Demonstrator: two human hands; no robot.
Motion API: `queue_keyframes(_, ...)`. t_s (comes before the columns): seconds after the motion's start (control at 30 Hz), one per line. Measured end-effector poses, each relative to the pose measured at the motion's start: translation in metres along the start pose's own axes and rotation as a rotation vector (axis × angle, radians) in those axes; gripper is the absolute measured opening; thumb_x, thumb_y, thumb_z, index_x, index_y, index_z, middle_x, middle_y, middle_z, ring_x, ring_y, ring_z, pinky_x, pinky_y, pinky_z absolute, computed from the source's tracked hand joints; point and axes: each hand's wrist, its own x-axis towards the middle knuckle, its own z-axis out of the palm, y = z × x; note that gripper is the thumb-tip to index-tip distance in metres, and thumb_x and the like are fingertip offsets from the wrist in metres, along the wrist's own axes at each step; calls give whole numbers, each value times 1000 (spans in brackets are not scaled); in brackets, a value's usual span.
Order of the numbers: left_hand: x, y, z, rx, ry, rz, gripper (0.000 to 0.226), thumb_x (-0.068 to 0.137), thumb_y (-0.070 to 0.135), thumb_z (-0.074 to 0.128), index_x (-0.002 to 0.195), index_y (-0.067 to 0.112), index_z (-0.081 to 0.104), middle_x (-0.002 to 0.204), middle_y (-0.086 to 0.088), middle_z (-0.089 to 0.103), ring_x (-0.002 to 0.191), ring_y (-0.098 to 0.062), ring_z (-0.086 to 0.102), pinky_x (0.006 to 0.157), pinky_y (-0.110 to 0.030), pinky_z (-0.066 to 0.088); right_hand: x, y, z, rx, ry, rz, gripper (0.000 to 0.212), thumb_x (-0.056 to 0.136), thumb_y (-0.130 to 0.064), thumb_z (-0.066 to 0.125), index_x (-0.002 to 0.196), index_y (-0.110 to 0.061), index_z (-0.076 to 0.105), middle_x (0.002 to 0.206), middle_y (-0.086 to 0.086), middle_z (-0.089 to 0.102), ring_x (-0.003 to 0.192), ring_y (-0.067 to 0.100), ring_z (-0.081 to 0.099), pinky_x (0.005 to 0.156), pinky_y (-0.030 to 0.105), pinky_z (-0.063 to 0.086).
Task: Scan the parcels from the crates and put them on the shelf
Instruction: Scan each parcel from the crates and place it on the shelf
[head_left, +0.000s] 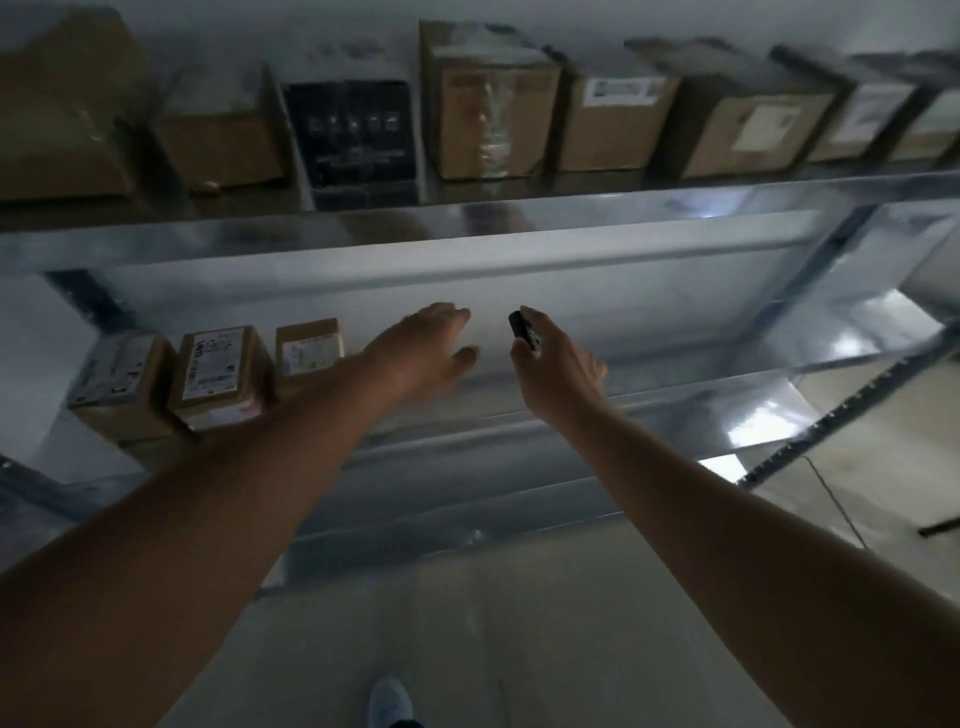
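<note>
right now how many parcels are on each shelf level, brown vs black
Upper shelf, brown boxes: 8
Upper shelf, black box: 1
Lower shelf, brown boxes: 3
Total: 12; blur makes the far right of the upper row uncertain.

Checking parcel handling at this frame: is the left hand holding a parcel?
No. The left hand reaches toward the middle shelf with straight fingers and holds nothing, while the right hand grips a small black scanner.
</note>
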Motion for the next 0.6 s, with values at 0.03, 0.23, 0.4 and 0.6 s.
queue_keyframes(0.03,1,22,1,14,10,16,69,110,46,47,168,15,26,176,-7,21,159,-27,27,128,-44,26,-5,14,-18,-7,11,-1,51,111,-42,40,161,-47,34,147,6,63,122,35,58,87,38,27)
queue_keyframes(0.23,12,167,5,68,88,116,58,109,51,45,153,14,49,162,-10,44,142,-32,49,113,-47,43,-30,107,-143,-55,119,23,49,109,-41,40,157,-49,39,142,7,66,123,37,57,85,40,28)
queue_keyframes(0.4,29,287,4,54,142,265,62,109,51,46,162,19,41,168,-4,39,150,-27,42,118,-43,37,-52,179,-239,-73,226,30,46,110,-41,40,155,-48,40,142,10,63,125,38,55,89,44,37)
queue_keyframes(0.6,60,415,7,70,124,423,61,109,50,47,162,18,41,167,-5,40,148,-29,44,119,-45,40,-74,256,-326,-57,373,107,48,110,-41,42,158,-50,39,140,16,61,125,39,53,99,50,40)
